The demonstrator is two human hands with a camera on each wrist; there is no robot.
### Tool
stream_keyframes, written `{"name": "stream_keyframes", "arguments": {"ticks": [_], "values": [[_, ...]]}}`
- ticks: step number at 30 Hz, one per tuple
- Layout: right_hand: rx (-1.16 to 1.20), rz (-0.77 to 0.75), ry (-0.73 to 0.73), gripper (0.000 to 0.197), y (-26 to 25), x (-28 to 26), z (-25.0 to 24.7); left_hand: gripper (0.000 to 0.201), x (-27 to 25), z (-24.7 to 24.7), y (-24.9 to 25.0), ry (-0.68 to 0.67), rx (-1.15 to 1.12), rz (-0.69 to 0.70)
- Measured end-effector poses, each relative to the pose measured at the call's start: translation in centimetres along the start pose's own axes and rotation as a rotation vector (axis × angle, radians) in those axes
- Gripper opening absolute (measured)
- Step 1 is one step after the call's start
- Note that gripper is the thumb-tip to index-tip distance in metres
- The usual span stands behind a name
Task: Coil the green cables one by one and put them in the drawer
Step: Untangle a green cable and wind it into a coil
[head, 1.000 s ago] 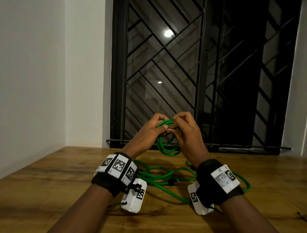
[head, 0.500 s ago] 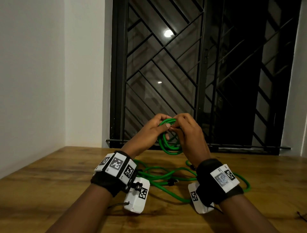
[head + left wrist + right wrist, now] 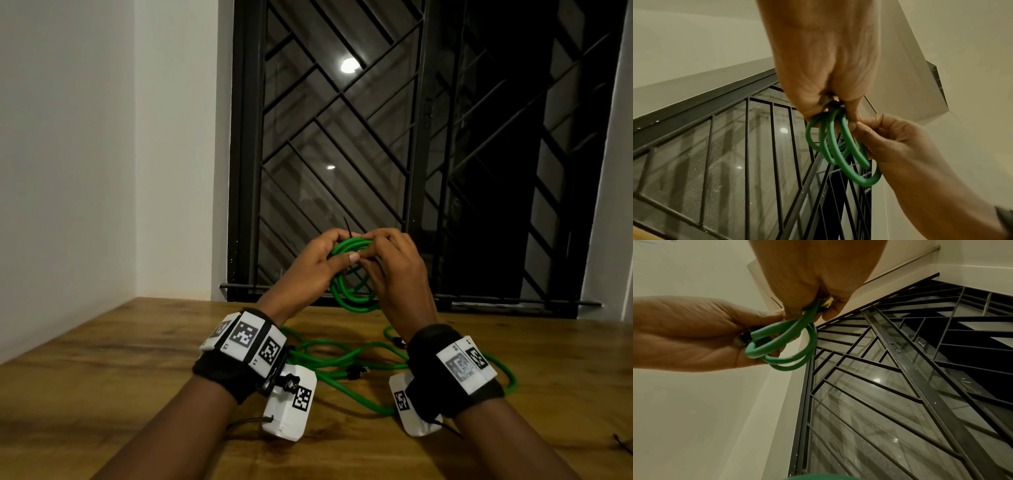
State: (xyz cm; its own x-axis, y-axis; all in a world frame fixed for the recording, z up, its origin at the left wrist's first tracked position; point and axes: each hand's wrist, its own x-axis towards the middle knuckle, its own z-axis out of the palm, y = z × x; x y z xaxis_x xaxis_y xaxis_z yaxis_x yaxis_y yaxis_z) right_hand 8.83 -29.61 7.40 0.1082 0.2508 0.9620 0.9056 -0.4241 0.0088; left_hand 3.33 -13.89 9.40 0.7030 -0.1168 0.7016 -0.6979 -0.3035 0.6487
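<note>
The left hand point(image 3: 322, 263) and right hand point(image 3: 394, 263) both pinch the top of the coiled green cable point(image 3: 354, 298), held above the wooden table point(image 3: 102, 377), so I judge the springy loops could splay apart if either grip slackens before securing.

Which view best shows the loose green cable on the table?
The head view. The loose green cable sprawls on the wooden table beneath both wrists, below the coil held by the left hand and right hand. The wrist views show only the held coil against the window.
</note>
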Motion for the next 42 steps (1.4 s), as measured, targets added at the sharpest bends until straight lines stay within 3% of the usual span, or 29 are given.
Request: {"name": "stream_keyframes", "arguments": {"ticks": [6,12,15,22,26,35,42], "values": [[0.049,0.018,-0.005,0.008,0.1,-0.1,0.1,0.011,-0.2,0.6,-0.6,0.106,0.09,0.118],[-0.001,0.051,0.012,0.014,0.2,-0.3,-0.2,0.028,-0.3,0.0,0.0,-0.08,0.083,0.056],[-0.082,0.067,0.019,0.016,-0.1,-0.3,-0.2,0.023,-0.2,-0.1,0.3,-0.068,0.128,0.073],[-0.029,0.092,0.01,0.016,0.1,-0.4,-0.2,0.022,-0.6,0.3,0.4,-0.052,0.113,0.09],[0.043,0.109,0.053,0.011,0.1,-0.4,-0.1,0.024,-0.7,0.5,0.6,-0.039,0.039,0.085],[-0.094,0.131,0.144,0.01,-0.3,-0.5,-0.4,0.026,-0.7,1.9,0.4,0.059,-0.246,0.003],[0.109,0.211,0.258,0.014,0.1,-0.3,-0.2,0.023,-0.5,2.5,0.8,0.075,-0.524,-0.072]]}}
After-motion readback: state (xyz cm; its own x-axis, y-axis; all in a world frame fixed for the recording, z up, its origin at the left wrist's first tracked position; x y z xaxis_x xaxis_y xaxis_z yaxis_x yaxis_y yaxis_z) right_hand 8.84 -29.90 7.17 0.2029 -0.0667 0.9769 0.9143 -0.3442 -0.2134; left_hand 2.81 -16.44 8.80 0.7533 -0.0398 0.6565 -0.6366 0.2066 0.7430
